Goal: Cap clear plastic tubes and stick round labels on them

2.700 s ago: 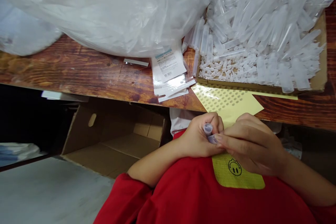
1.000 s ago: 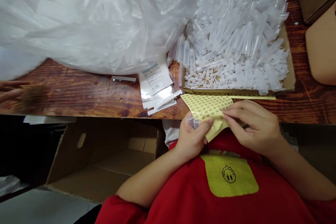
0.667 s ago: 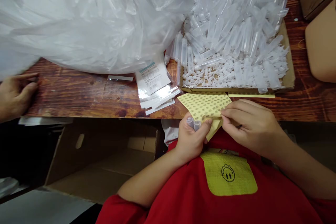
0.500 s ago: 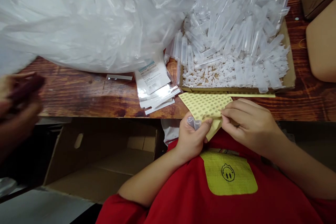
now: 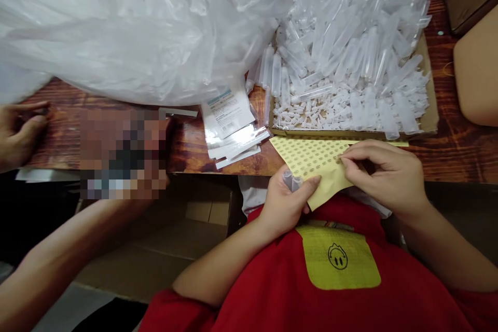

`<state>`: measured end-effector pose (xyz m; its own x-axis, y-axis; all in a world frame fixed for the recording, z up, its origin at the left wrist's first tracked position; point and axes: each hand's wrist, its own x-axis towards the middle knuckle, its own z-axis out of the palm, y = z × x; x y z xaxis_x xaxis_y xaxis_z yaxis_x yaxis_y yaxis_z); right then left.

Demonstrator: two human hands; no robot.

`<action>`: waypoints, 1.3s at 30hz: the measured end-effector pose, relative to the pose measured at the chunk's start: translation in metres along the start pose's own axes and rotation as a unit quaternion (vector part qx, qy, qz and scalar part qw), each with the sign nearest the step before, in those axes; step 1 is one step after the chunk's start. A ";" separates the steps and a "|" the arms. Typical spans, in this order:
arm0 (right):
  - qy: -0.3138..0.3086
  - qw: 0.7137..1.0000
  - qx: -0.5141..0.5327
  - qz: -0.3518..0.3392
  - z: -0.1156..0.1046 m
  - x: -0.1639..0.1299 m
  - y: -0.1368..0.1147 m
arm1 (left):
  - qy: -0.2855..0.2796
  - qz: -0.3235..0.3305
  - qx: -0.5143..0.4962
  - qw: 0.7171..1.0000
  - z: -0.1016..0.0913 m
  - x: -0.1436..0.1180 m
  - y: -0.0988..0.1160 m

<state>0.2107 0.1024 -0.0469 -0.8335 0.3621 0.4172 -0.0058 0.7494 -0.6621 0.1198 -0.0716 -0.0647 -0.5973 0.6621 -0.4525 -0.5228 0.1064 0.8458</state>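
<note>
My left hand (image 5: 283, 205) is closed around two translucent plastic tubes (image 5: 292, 181), their ends showing above the fist. Its thumb also clamps a yellow sticker sheet (image 5: 317, 158) printed with rows of small dark round marks; the sheet's lower part is plain. At the sheet's right side, the thumb and forefinger of my right hand (image 5: 389, 179) are pinched together over the surface. What lies between those fingertips is too small to make out. Just beyond the sheet is a shallow cardboard tray (image 5: 431, 98) heaped with clear tubes (image 5: 363, 52) and small white tips (image 5: 311, 111).
A big translucent plastic bag (image 5: 136, 36) covers the table's back left. Labelled plastic packets (image 5: 229, 119) lie beside the tray. On the left, another person's arm (image 5: 73, 249) reaches over an open cardboard box (image 5: 190, 238). A tan rounded object (image 5: 478, 62) stands far right.
The sheet, bent up at my right fingers before, now lies flatter and wider. My right hand has shifted slightly right. The other person's arm has reached in further from the left.
</note>
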 end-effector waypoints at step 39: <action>-0.185 0.949 0.088 -0.241 0.017 -0.004 -0.042 | -0.026 0.162 0.123 0.979 -0.019 -0.019 0.001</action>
<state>0.2050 0.0605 -0.0313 -0.8476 -0.2430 0.4716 -0.5001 0.6629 -0.5572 0.1190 -0.0985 -0.0603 -0.6729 0.7265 -0.1392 -0.1452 0.0548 0.9879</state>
